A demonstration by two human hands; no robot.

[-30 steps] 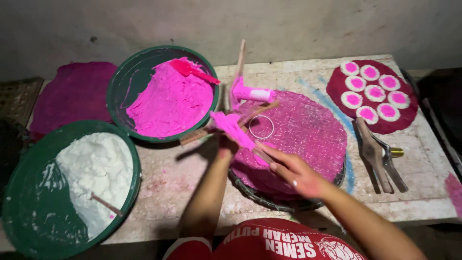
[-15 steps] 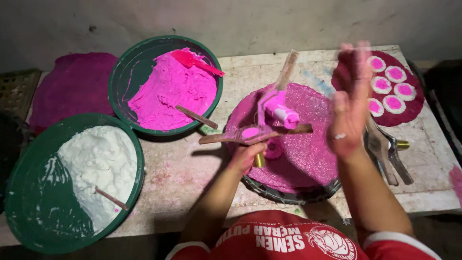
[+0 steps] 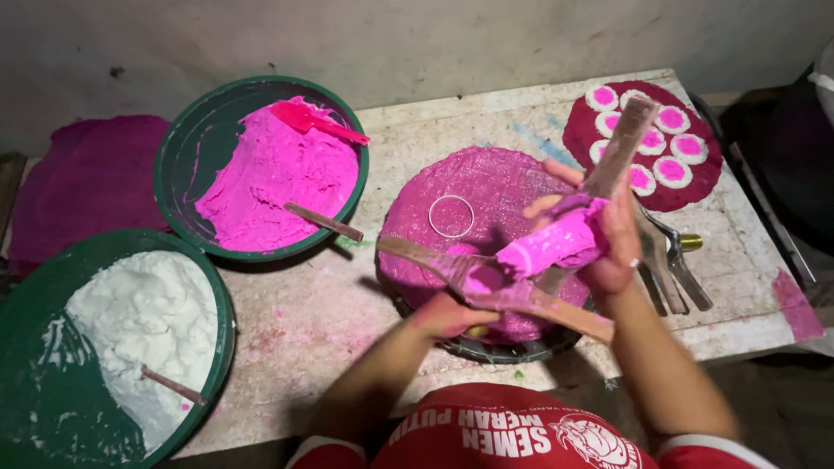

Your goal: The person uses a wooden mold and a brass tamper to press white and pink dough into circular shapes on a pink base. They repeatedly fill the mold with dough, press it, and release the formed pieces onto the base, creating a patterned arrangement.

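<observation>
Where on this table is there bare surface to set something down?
Bare table lies between the white-powder basin, the pink-paste basin and the pink round tray; also behind that tray. Crowded right: cake plate, metal tools.

Bright pink dough fills the dark green round basin (image 3: 187, 148) upper left, white flour fills the matching green basin (image 3: 35, 417) lower left, and white-rimmed pink round cakes (image 3: 673, 169) dot the magenta cloth (image 3: 695, 195) upper right.

Pink dough (image 3: 278, 178) matt, pasty; green basin (image 3: 178, 148) glossy plastic; table (image 3: 321, 313) rough, stained.

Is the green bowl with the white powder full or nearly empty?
Partly full: white powder covers about half the green bowl; bare green shows at lower left.
</observation>
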